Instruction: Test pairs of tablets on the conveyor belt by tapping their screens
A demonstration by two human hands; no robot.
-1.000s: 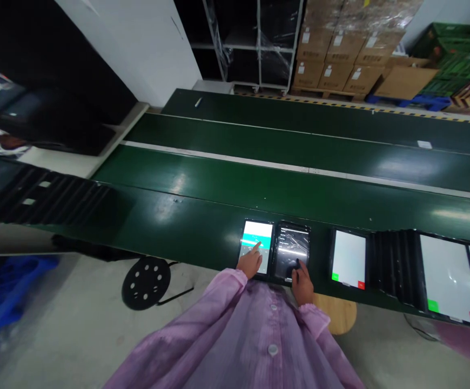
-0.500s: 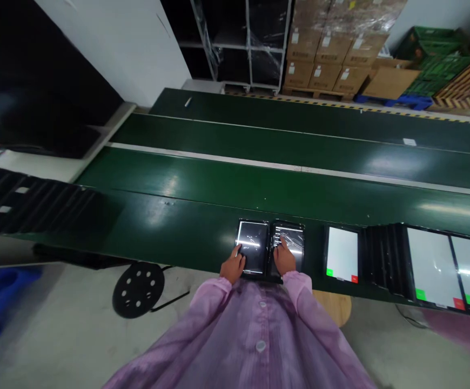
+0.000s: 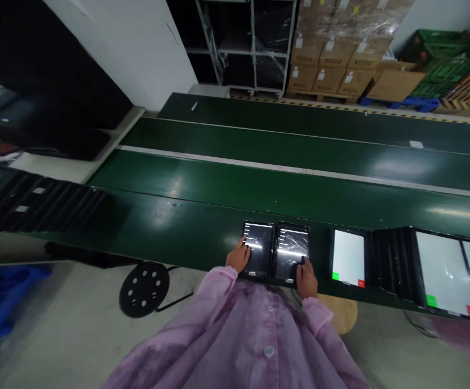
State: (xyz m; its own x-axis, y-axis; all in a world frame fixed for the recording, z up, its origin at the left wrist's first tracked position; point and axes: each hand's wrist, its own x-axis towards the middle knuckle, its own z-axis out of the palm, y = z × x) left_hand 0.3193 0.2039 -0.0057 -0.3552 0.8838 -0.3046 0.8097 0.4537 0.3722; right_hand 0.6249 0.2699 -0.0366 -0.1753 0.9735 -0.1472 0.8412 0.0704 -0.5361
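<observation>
Two black tablets lie side by side on the green bench in front of me, white text lines along the upper part of their dark screens. At the left edge of the left tablet (image 3: 259, 246) rests my left hand (image 3: 238, 257), open, its fingers stretched onto the frame and screen. My right hand (image 3: 307, 279) is at the lower right corner of the right tablet (image 3: 289, 248), thumb and fingers apart and touching its edge. Crinkled clear film shows on the right tablet's screen. Some fingertips are hard to make out.
To the right, a tablet with a white screen (image 3: 348, 254) lies beside a row of leaning black tablets (image 3: 389, 259) and more white-screened ones (image 3: 445, 265). Dark devices (image 3: 56, 202) stand in a row at far left. A black stool (image 3: 143, 289) is below the bench (image 3: 186, 227).
My right hand has moved from the right tablet's upper screen to its lower right corner. More text lines show on the left tablet. My left hand stays at its edge. The view has shifted slightly.
</observation>
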